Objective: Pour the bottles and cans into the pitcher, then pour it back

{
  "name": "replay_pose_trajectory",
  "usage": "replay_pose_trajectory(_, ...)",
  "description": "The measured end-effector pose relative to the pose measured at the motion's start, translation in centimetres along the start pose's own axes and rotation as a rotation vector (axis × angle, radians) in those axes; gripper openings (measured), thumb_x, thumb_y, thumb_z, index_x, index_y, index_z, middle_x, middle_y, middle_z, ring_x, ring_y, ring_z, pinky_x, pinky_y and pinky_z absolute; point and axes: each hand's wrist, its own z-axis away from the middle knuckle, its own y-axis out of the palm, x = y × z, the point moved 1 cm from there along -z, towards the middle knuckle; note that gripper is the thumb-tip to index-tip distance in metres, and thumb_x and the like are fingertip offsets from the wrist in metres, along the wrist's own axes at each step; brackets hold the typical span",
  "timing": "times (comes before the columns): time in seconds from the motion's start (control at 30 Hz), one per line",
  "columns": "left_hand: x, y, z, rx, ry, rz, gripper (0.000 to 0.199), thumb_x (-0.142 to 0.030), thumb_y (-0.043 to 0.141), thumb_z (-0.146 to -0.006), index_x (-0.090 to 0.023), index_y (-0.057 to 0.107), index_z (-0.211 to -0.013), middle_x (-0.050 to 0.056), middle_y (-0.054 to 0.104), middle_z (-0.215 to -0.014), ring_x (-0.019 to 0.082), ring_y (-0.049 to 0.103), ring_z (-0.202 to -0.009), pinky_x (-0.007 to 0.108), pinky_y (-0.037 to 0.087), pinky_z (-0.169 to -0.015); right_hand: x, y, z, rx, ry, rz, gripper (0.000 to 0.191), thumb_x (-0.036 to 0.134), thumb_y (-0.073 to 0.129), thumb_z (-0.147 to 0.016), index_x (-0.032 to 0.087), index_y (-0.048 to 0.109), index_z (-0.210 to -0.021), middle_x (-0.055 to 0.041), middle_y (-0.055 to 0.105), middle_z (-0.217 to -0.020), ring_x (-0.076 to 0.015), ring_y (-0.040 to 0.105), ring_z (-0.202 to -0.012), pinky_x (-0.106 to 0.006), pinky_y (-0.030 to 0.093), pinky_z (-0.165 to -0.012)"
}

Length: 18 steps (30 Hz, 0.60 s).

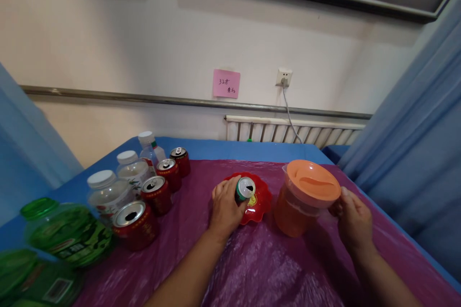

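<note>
My left hand (226, 204) is wrapped round a green drink can (245, 188) with an opened top, tipped slightly to the right. The can is over a red scalloped plate (264, 201) that has a yellow mark in its middle; whether it touches the plate I cannot tell. At the right, my right hand (355, 218) grips the handle side of a clear pitcher (297, 211) with an orange lid (312, 180). Its body looks orange through the wall. The pitcher stands just right of the plate, and my fingers partly hide its handle.
On the left stand several red cans (136, 225) in a row, beside clear jars (108, 192) with white caps and large green-lidded containers (68, 230). Purple plastic sheeting (252, 264) covers the blue table (230, 147). Behind are a radiator (306, 132) and a plugged-in cord (288, 105).
</note>
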Motion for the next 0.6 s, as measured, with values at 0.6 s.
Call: replay_pose_trajectory(0.6,0.11,0.11,0.13,-0.004,-0.055,0.023,0.063,-0.017,0.074,-0.074,-0.027,0.056,-0.134,0.007,0.069,-0.130,0.030,0.060,-0.119,0.046,0.040,-0.106,-0.41,-0.13,-0.05,0.005,-0.013,0.023,0.050,0.062,0.063,-0.089,0.022,0.046,-0.063,0.0065,0.038,-0.056,-0.0112,0.035,-0.051,-0.026,0.033,-0.048)
